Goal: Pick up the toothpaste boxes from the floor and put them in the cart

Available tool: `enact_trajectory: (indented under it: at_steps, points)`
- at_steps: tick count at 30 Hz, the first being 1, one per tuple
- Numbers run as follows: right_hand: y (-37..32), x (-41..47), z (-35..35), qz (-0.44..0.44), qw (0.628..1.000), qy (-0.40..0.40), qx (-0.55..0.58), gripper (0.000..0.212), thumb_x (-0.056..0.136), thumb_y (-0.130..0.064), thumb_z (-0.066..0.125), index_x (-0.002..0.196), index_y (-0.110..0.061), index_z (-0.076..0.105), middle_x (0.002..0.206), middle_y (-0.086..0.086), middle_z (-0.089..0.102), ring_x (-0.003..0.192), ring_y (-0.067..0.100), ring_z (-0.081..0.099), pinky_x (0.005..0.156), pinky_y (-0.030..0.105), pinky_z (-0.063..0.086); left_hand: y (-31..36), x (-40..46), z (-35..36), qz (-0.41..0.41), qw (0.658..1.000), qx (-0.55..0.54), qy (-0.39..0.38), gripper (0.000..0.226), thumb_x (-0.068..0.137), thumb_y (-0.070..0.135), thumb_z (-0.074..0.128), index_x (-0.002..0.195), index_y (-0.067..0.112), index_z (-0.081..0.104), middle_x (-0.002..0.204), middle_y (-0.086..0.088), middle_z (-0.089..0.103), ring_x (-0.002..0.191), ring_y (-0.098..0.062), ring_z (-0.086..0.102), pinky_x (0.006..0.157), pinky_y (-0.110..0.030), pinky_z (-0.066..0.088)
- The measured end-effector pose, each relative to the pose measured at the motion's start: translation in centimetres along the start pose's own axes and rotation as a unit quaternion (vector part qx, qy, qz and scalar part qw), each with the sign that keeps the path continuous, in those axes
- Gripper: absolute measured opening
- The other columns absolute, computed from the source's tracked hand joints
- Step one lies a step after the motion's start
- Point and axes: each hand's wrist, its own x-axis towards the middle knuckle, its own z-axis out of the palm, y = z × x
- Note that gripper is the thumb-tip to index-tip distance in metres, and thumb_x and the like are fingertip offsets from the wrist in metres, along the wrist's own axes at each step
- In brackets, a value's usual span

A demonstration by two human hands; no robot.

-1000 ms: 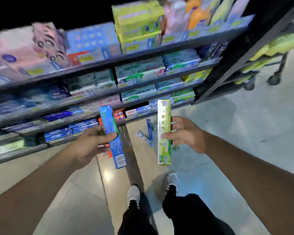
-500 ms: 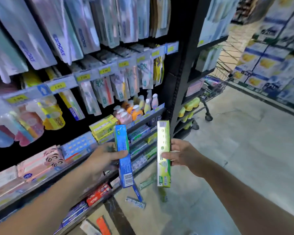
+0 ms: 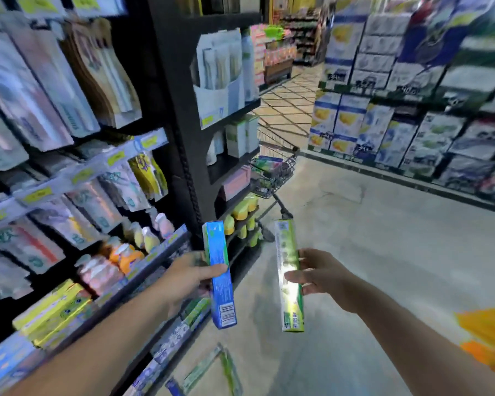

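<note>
My left hand [image 3: 187, 277] grips a blue toothpaste box [image 3: 220, 274], held upright at chest height. A green toothpaste box [image 3: 288, 277] stands upright in my right hand [image 3: 316, 274], a little to the right of the blue one. Straight ahead, beyond both boxes, a wire shopping cart [image 3: 276, 172] stands at the end of the shelf unit with some packs inside. More toothpaste boxes [image 3: 212, 370] lie on the floor below my hands, at the foot of the shelves.
A black shelf unit [image 3: 180, 115] full of toothbrush packs, bottles and boxes runs along my left. Stacked cartons [image 3: 412, 121] line the right side of the aisle. Grey floor [image 3: 383, 252] stretches between them. An orange and yellow thing [image 3: 486, 335] shows at the right edge.
My view has swung up from the floor and my feet to the aisle ahead. The cart has come closer into view. Both hands still hold their boxes.
</note>
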Motion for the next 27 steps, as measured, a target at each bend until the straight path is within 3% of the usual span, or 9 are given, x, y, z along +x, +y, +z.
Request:
enact_trajectory:
  at_steps: [4, 6, 10, 12, 19, 24, 27]
  points:
    - [-0.5, 1.6, -8.7, -0.001, 1.000, 0.030, -0.008, 0.041, 0.077, -0.002, 0.080, 0.115, -0.009, 0.067, 0.075, -0.006, 0.067, 0.070, 0.012, 0.068, 0.065, 0.030, 0.057, 4.0, 5.1, 6.9, 0.008, 1.000, 0.011, -0.015, 0.023, 0.088, 0.015, 0.073, 0.107, 0.005, 0.066, 0.088, -0.007, 0.076, 0.074, -0.015, 0.071, 0.061, -0.028, 0.055]
    - [-0.7, 2.5, -12.6, -0.005, 0.999, 0.045, -0.010, 0.037, 0.080, 0.000, 0.078, 0.114, -0.009, 0.067, 0.078, -0.002, 0.068, 0.071, 0.015, 0.068, 0.072, 0.038, 0.061, 5.7, 7.6, 10.1, 0.010, 1.000, 0.010, -0.020, 0.020, 0.089, 0.014, 0.073, 0.106, 0.006, 0.067, 0.088, -0.007, 0.076, 0.073, -0.015, 0.071, 0.060, -0.028, 0.058]
    - [-1.3, 4.9, -19.2, -0.004, 0.998, 0.067, 0.005, 0.045, 0.072, -0.004, 0.085, 0.112, -0.009, 0.066, 0.089, 0.008, 0.072, 0.077, 0.023, 0.072, 0.085, 0.050, 0.058, 8.6, 12.2, 15.2, 0.011, 0.999, 0.023, -0.033, 0.026, 0.088, 0.013, 0.073, 0.113, 0.005, 0.066, 0.101, -0.011, 0.076, 0.086, -0.021, 0.071, 0.077, -0.041, 0.062]
    - [-1.5, 6.6, -21.7, -0.001, 0.997, 0.077, 0.013, 0.052, 0.065, -0.011, 0.087, 0.113, -0.010, 0.066, 0.097, 0.014, 0.072, 0.085, 0.029, 0.073, 0.085, 0.051, 0.058, 9.9, 14.8, 17.1, 0.010, 0.999, 0.025, -0.040, 0.026, 0.088, 0.012, 0.073, 0.112, 0.004, 0.066, 0.102, -0.010, 0.076, 0.087, -0.021, 0.071, 0.075, -0.040, 0.063]
    - [-2.5, 15.8, -28.5, 0.018, 0.993, 0.116, -0.001, 0.048, 0.075, -0.009, 0.084, 0.118, -0.013, 0.062, 0.106, 0.012, 0.069, 0.092, 0.026, 0.072, 0.080, 0.042, 0.062, 14.4, 26.7, 21.3, -0.004, 0.998, 0.017, -0.061, 0.021, 0.089, 0.007, 0.071, 0.109, 0.002, 0.066, 0.105, -0.018, 0.075, 0.084, -0.026, 0.070, 0.067, -0.034, 0.062]
    - [-5.8, 23.2, -33.1, 0.032, 0.988, 0.150, -0.002, 0.047, 0.075, -0.011, 0.085, 0.116, -0.016, 0.062, 0.103, 0.010, 0.070, 0.092, 0.025, 0.072, 0.081, 0.046, 0.061, 18.4, 36.6, 22.3, -0.023, 0.996, 0.002, -0.090, 0.030, 0.090, 0.006, 0.070, 0.117, -0.004, 0.062, 0.111, -0.026, 0.071, 0.094, -0.036, 0.069, 0.060, -0.033, 0.059]
    - [-7.8, 27.2, -35.8, 0.036, 0.987, 0.157, -0.010, 0.045, 0.076, -0.011, 0.084, 0.114, -0.018, 0.062, 0.104, 0.011, 0.070, 0.091, 0.025, 0.072, 0.079, 0.044, 0.061, 20.9, 41.7, 22.9, -0.029, 0.994, 0.010, -0.106, 0.030, 0.089, 0.008, 0.071, 0.117, -0.001, 0.063, 0.106, -0.021, 0.074, 0.094, -0.037, 0.073, 0.072, -0.040, 0.060]
